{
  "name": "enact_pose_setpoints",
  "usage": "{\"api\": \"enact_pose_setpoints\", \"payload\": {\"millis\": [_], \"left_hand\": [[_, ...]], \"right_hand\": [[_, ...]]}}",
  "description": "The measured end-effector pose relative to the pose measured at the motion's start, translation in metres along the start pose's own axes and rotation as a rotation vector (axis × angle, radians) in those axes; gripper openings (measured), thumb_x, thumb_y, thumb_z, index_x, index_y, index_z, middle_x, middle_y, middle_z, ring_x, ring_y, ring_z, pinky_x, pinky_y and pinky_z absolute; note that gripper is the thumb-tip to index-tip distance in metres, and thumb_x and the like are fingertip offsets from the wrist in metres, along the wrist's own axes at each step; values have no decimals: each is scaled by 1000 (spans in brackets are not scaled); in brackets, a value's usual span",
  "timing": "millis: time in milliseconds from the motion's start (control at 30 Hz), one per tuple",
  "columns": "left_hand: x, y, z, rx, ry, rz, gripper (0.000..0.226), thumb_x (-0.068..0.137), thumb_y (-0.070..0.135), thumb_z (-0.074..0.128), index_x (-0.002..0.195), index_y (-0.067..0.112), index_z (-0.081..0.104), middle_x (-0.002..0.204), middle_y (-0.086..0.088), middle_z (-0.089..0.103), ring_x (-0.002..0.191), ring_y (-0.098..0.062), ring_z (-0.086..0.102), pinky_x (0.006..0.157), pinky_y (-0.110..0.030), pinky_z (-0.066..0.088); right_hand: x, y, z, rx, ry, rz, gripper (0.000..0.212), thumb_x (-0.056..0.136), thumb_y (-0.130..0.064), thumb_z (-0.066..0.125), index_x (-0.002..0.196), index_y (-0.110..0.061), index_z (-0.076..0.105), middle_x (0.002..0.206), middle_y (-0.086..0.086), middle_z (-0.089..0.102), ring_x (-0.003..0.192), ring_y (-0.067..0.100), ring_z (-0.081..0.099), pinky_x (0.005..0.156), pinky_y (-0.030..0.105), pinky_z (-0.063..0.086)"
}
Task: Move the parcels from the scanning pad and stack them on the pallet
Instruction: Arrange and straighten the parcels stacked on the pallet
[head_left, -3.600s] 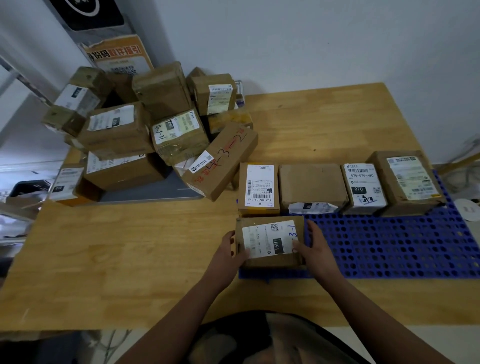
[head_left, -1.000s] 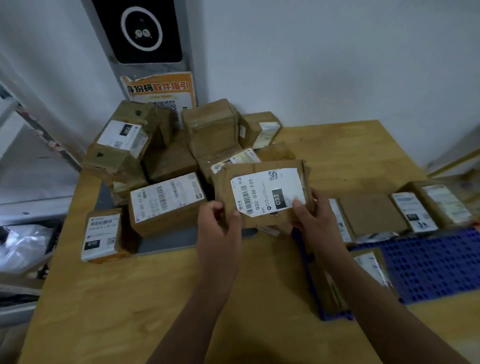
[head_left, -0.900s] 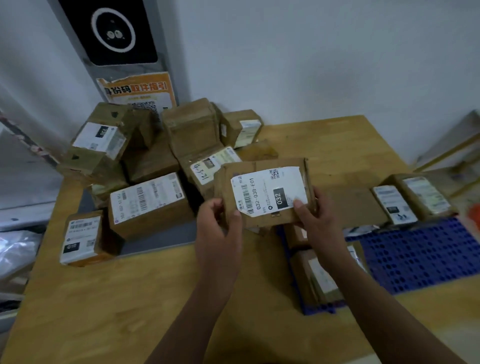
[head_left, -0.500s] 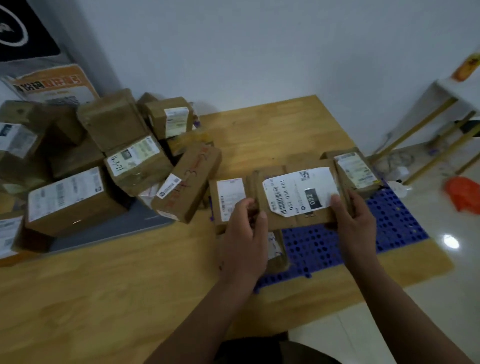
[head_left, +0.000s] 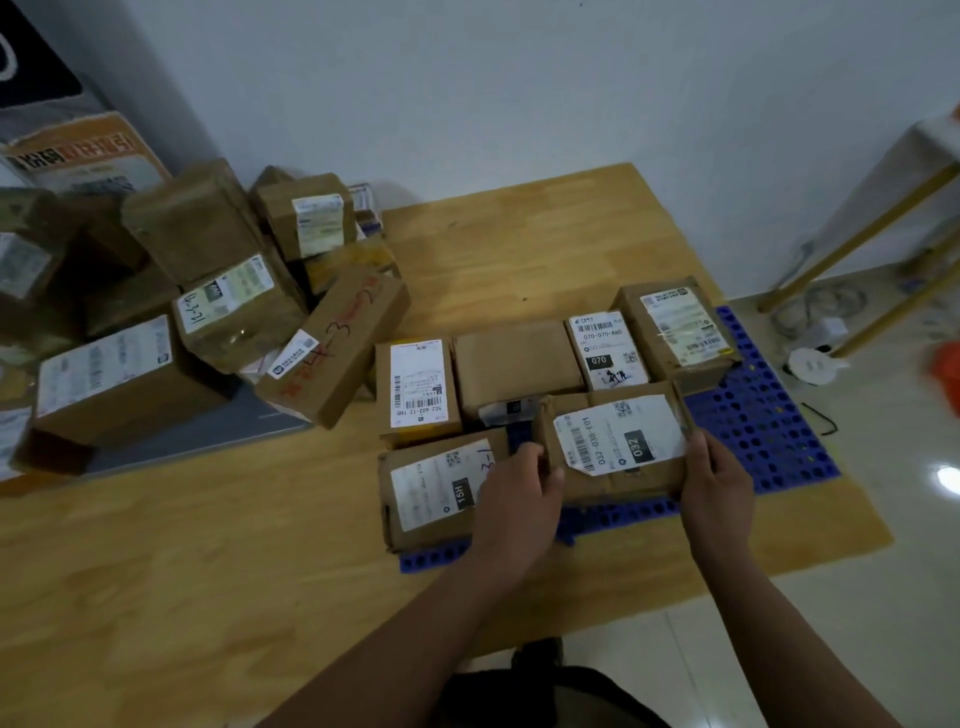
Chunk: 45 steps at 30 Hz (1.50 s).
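parcel: brown cardboard box with white 032 label (head_left: 615, 447), over blue perforated plastic pallet (head_left: 753, 415)
left hand (head_left: 519, 499): grips its left end
right hand (head_left: 719, 480): grips its right end

Bare pallet (head_left: 758, 426) right of held parcel (head_left: 618, 447), parcel heap (head_left: 218, 312) blocks left

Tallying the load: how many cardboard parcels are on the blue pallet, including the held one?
6. Back row, left to right: barcode-labelled cardboard parcel, plain brown parcel, 070 parcel, right-end parcel. Front: 15H parcel, 032 parcel held by left hand and right hand. None apparently hidden.
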<state>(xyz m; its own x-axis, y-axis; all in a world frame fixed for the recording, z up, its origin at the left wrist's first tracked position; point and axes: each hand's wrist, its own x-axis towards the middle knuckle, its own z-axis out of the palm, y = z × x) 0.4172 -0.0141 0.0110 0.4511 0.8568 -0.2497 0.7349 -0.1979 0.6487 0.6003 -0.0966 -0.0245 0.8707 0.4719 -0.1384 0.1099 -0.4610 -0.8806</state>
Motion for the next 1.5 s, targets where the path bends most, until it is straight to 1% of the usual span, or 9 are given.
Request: {"api": "enact_pose_setpoints", "payload": {"millis": [133,233,367,467,700,867,1167,1300,1500], "left_hand": [[6,-17,9,131,28,-4,42,98,43,47,134,23,50,138,5,47,127,-14,42,107,-35,39],[3,-29,9,190,73,-25,49,99,43,44,144,23,39,154,3,32,146,-18,20,120,-43,21],[-2,-44,4,299,29,-85,61,98,49,40,152,27,24,163,6,11,150,-22,-3,121,-52,1],[-4,-54,4,424,-59,-97,73,96,58,36,156,28,8,164,6,-4,149,-24,-15,119,-56,-4],[-3,-64,6,539,-70,-71,80,95,61,34,156,23,-3,163,4,-13,149,-27,-17,117,-55,-4],[-4,-75,6,684,-112,-27,84,98,43,46,154,24,-15,161,3,-23,148,-30,-18,118,-57,2],[-2,-78,3,710,-71,12,82,95,41,56,155,30,1,164,6,-8,150,-27,-5,117,-52,15],[-4,-74,3,708,-84,24,81,95,41,56,155,30,3,164,5,-5,150,-27,-3,117,-51,18],[-7,-76,4,717,-102,47,79,95,44,55,155,32,4,164,5,-6,150,-27,-4,116,-52,18]], "right_hand": [[5,10,10,-23,-60,-3,36,104,-35,39,98,-15,69,75,0,62,69,19,57,57,33,41],[5,18,18,-13,-104,-10,37,103,-37,40,103,-15,69,79,0,64,73,18,59,57,31,39],[4,20,27,5,-143,2,36,103,-38,40,112,-19,69,91,2,68,85,19,62,67,34,46],[5,18,31,25,-164,28,34,103,-37,40,110,-21,69,92,-1,68,86,16,63,67,32,45],[12,20,35,19,-180,48,36,103,-38,40,105,-17,68,83,-2,64,74,13,57,57,28,39],[13,20,33,34,-200,55,33,103,-38,40,106,-21,68,83,-2,65,76,15,59,59,29,41],[11,24,30,19,-197,61,36,104,-37,39,110,-20,69,86,-2,67,78,16,61,62,31,45],[9,25,26,36,-193,70,34,104,-37,40,113,-20,69,90,-2,67,86,18,62,69,36,50],[8,26,23,36,-184,60,37,103,-39,39,103,-19,70,83,1,66,78,18,59,62,32,43]]}}
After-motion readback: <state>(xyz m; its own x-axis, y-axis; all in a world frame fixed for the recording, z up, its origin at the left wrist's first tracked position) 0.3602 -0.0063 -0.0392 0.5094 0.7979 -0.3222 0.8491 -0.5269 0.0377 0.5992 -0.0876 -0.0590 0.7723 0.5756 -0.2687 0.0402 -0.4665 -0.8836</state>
